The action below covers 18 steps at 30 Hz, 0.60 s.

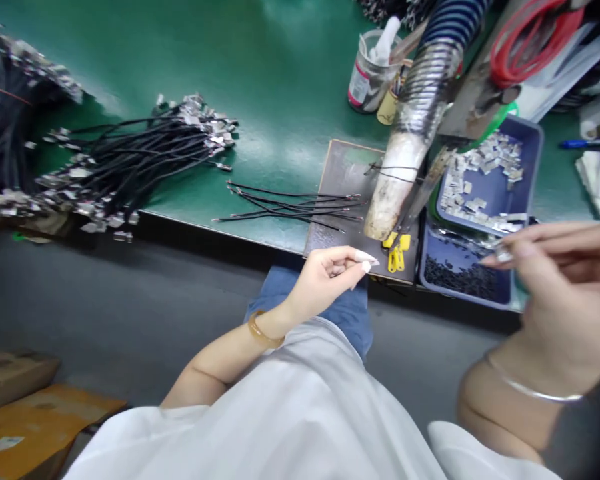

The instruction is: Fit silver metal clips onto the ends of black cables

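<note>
My left hand (333,273) is in front of the bench edge, thumb and forefinger pinched together with white coverings on their tips. Something tiny shows at the fingertips, too small to name. My right hand (570,287), blurred, is over the front of the blue trays, its fingers closed on a small silver metal piece (503,254). Similar silver pieces (490,157) lie in the upper blue tray (533,157); small black parts (460,277) fill the lower tray (504,293). Several thin black cables (290,205) lie across the dark board (343,167) and green bench.
A ribbed hose (420,100) slants down above the board, its end near yellow-handled parts (396,257). Finished-looking cable bundles (150,150) with silver ends lie left. A cup with tools (373,77) stands behind. Red coiled tubing (535,47) hangs at upper right; cardboard boxes (40,427) sit lower left.
</note>
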Motion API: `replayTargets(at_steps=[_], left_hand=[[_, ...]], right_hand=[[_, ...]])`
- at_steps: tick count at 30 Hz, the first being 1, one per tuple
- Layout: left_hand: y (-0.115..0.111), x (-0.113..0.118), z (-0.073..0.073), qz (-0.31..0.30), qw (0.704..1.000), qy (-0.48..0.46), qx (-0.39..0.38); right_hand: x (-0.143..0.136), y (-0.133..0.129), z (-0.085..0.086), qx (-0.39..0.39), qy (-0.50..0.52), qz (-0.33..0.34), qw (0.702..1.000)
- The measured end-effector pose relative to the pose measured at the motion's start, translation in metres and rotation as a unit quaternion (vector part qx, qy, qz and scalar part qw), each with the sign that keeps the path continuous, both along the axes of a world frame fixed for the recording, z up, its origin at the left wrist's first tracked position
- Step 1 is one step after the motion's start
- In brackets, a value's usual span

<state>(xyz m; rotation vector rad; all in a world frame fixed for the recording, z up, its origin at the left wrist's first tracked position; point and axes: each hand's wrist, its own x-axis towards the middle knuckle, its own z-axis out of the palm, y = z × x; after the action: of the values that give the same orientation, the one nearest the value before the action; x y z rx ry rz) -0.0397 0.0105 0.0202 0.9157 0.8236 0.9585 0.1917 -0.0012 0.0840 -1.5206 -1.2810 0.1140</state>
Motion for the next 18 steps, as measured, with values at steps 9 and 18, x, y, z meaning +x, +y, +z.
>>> replayTargets(at_steps=[9,18], left_hand=[[-0.002,0.021,-0.004,0.011,1.000,-0.007,0.005],[-0.006,0.026,0.001,-0.003,0.999,0.034,0.022]], right_hand=[[-0.047,-0.031,-0.059,0.089,-0.094,0.076,0.989],[-0.055,-0.032,-0.066,-0.020,0.100,0.168,0.981]])
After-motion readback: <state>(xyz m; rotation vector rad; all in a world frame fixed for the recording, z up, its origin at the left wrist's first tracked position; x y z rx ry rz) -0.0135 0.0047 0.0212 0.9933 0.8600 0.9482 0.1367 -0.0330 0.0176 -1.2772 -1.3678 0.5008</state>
